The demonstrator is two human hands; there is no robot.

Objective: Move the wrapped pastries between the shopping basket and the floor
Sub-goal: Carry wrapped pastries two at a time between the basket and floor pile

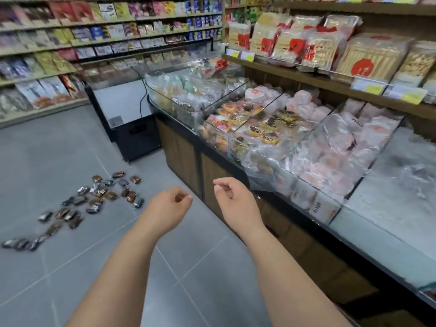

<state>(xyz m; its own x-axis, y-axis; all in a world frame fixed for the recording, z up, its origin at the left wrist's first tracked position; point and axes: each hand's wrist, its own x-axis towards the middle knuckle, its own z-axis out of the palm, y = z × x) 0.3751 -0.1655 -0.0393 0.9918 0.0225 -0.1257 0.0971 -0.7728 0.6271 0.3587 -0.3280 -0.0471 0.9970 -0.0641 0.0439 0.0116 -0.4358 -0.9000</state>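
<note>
Grey floor (47,149) carries the pastries (99,191) strewn at left; my left hand (168,205) and right hand (233,197) hang loosely curled, empty, likely free to gather them.

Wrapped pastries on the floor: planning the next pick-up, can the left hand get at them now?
Probably not yet: nothing blocks the way, but the left hand hangs empty, apart from the wrapped pastries scattered on the floor to its left.

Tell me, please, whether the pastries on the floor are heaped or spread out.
Spread out: the pastries lie scattered in a loose, flat trail across the grey floor.
</note>
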